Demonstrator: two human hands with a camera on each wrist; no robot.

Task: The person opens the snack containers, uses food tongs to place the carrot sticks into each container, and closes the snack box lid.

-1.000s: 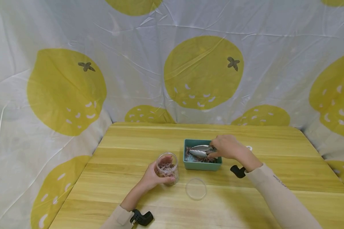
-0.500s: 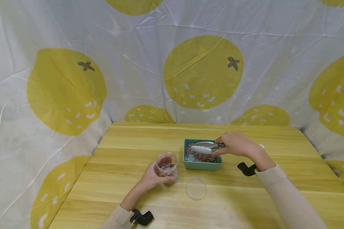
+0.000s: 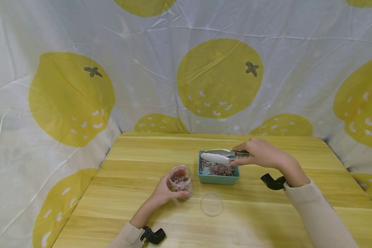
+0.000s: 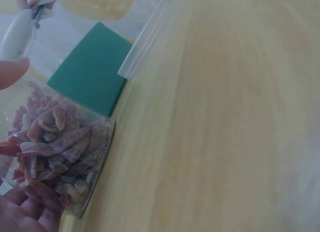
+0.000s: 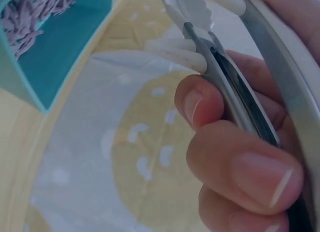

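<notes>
My left hand grips a clear open jar standing on the table. Reddish-brown dried strips fill its lower part in the left wrist view. With curled fingers, my right hand holds metal tongs with white scalloped tips. The tongs lie nearly level above a teal rectangular box, and whether anything is between their tips cannot be told. More brownish strips lie in the box beside a small pale blue patch.
A round clear lid lies on the wooden table in front of the box, right of the jar. Behind the table hangs a pale curtain with yellow fruit prints. Each wrist wears a black camera mount.
The right hand and tongs have risen out of the box and shifted right and slightly up. More of the strips in the box now shows. My left hand and the jar have stayed put.
</notes>
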